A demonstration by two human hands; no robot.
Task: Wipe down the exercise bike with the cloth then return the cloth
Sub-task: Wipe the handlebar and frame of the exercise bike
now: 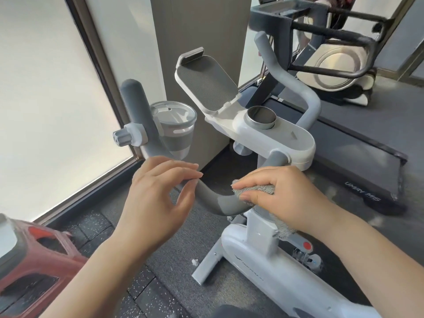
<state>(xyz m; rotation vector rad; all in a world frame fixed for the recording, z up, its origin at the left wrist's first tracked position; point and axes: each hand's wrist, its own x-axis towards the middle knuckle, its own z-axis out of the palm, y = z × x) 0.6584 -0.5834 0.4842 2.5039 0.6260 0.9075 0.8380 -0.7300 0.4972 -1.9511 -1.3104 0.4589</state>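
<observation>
Half the cloth [257, 190] hidden under right hand's [280, 196] clenched grip; left hand [158, 198] released.

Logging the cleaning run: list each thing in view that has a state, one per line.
cloth: bunched, pressed on the handlebar under the right hand
right hand: closed over the cloth
left hand: open, fingers curled by the handlebar, holding nothing
handlebar: gripped through the cloth
tablet holder: tilted up, empty
cup holder: empty
</observation>
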